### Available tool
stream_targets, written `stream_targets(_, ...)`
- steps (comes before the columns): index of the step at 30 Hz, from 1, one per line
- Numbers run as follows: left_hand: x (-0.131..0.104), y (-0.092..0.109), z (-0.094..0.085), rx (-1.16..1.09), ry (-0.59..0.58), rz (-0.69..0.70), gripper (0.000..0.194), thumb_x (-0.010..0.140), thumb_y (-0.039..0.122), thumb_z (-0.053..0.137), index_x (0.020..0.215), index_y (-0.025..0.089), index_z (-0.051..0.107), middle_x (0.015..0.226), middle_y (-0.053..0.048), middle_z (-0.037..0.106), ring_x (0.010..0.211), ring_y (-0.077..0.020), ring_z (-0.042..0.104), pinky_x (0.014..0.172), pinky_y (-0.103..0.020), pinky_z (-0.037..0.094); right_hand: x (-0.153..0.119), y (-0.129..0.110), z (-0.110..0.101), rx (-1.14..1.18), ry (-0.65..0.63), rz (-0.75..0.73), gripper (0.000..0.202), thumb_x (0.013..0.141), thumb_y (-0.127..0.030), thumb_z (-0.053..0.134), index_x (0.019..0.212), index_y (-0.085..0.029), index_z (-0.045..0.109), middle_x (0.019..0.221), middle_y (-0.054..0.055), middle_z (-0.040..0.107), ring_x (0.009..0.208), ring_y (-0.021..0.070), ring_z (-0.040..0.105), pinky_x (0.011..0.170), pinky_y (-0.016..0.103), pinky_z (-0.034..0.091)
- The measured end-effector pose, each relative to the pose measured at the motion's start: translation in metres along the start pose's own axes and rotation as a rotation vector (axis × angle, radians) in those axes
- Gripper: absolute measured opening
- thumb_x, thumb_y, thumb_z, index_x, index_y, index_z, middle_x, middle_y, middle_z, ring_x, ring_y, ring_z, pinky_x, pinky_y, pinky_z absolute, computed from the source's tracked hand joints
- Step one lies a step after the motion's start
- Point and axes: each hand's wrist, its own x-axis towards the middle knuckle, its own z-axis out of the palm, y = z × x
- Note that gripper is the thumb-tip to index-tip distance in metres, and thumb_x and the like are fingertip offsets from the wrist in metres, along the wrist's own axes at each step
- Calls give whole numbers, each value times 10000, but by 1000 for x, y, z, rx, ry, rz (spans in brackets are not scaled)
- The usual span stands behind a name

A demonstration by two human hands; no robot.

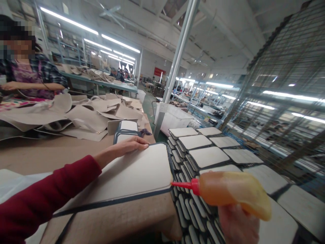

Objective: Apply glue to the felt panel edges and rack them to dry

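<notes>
A white panel with rounded corners and a dark border lies in front of me on the brown-covered table. My left hand, in a red sleeve, reaches across it and is closed at its far edge, fingertips together there. In my right hand is a squeeze bottle of amber liquid, held tilted nearly level. The bottle's red nozzle points left, and its tip is at the panel's right edge, near the close corner. My right fingers are partly hidden by the bottle.
Many white dark-edged panels and narrow strips are laid out at right, beside a wire mesh rack. Beige pieces are heaped at the table's back. A co-worker sits at far left. A metal post stands ahead.
</notes>
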Motion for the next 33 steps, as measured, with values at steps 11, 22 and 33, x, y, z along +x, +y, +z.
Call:
stream_targets(11,8,-34,11,-251,156,-39,284,602,324,757,778,135,639,634,-19,662,527,-149,605,501,-230,470,7,-3,12,-59,151,-186,355,634,-281,763,950,-224,609,905,38,648,926,234,587,753,351,503)
stream_targets(22,9,-51,17,-372,180,-36,346,655,403,743,741,181,492,609,38,573,496,-99,529,456,-191,411,36,3,38,184,66,-68,286,623,-220,773,877,-212,642,736,-6,639,659,134,581,610,224,498)
stream_targets(33,8,-59,10,-393,202,-28,328,660,391,736,743,180,500,640,24,592,526,-115,554,493,-221,462,35,16,48,217,19,70,259,580,-252,795,795,-187,667,696,7,662,634,133,605,581,211,511)
